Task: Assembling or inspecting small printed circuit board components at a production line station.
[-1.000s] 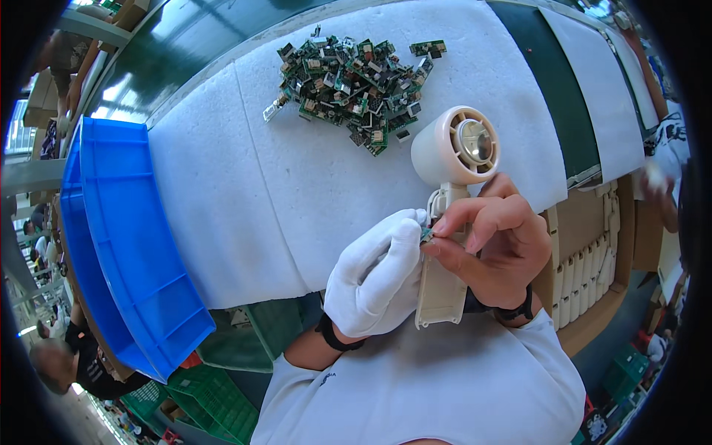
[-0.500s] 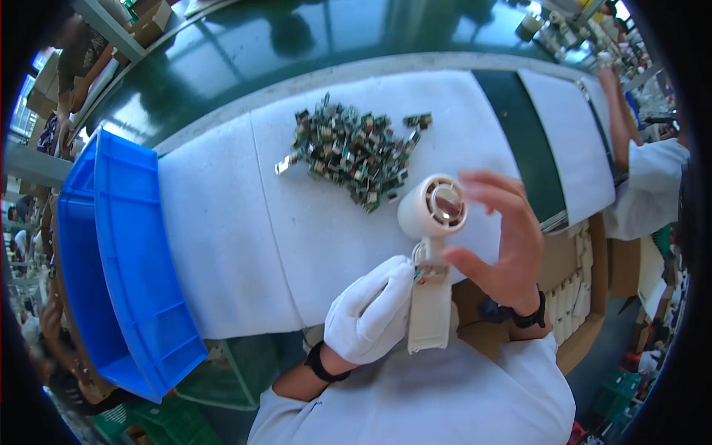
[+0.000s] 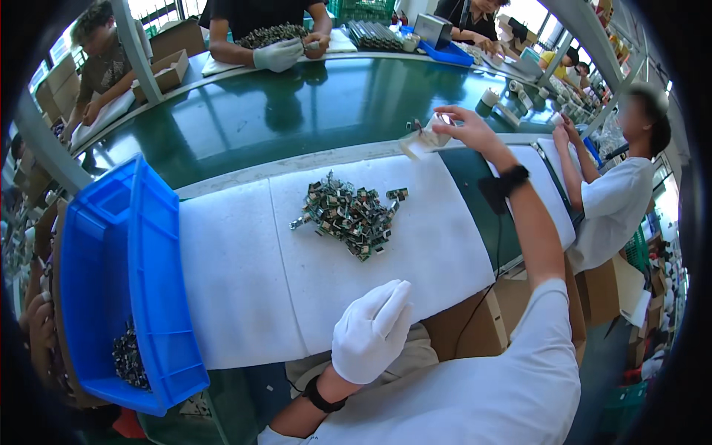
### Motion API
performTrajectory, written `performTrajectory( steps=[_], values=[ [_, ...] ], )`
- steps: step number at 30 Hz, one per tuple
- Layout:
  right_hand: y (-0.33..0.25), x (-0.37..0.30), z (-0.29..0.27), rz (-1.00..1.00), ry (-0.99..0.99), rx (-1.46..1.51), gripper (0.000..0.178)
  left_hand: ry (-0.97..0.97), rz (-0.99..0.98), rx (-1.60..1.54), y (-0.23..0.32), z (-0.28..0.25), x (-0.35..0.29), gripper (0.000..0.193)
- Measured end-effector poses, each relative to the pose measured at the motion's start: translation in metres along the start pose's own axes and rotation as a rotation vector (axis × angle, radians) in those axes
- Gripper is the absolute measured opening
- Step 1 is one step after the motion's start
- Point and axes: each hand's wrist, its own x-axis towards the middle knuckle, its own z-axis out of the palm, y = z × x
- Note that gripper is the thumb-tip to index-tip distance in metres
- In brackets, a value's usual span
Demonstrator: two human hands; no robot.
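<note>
Stretched out to the far right of centre, my bare right hand [image 3: 467, 130] grips a small white handheld fan [image 3: 439, 132] by its round head. Its handle part is smeared by motion and hangs over the near edge of the green conveyor belt. My left hand [image 3: 373, 330], in a white glove, hovers by the near edge of the white foam mat [image 3: 230, 282]. Its fingers are pressed together, and nothing shows in them. Beyond it, a heap of small green circuit boards [image 3: 348, 219] lies on the mat.
On the left stands a blue bin [image 3: 159, 297] with small dark parts at its bottom. The green conveyor belt [image 3: 222, 119] runs across behind the mat, with white fan parts [image 3: 504, 111] at its right. Co-workers sit opposite and to the right. Cardboard boxes [image 3: 475, 326] stand below right.
My right hand has taken the fan away from my left hand, forward to the belt's edge. The left glove has let go of the handle. The view has tilted up.
</note>
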Motion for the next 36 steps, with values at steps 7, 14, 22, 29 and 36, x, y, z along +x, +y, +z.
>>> performTrajectory(
  steps=[7,14,22,29,36],
  values=[
    [-0.016,0.061,0.077,-0.031,0.149,-0.024,0.061,0.032,-0.050,0.012,0.002,-0.001,0.000,0.038],
    [-0.162,-0.097,0.043,-0.533,-0.677,0.109,0.020,0.056,-0.196,-0.116,0.001,-0.014,0.004,0.037],
    [-0.145,-0.284,0.152,-0.247,-1.275,0.730,0.036,-0.085,-0.357,-0.221,0.007,-0.064,0.024,0.029],
    [-0.173,-0.319,0.259,-0.448,-1.592,1.096,0.034,-0.164,-0.320,-0.053,-0.011,-0.088,0.025,0.028],
    [-0.183,-0.290,0.259,-0.582,-1.752,0.952,0.032,-0.142,-0.382,-0.175,-0.025,-0.089,0.015,0.029]
  ],
)
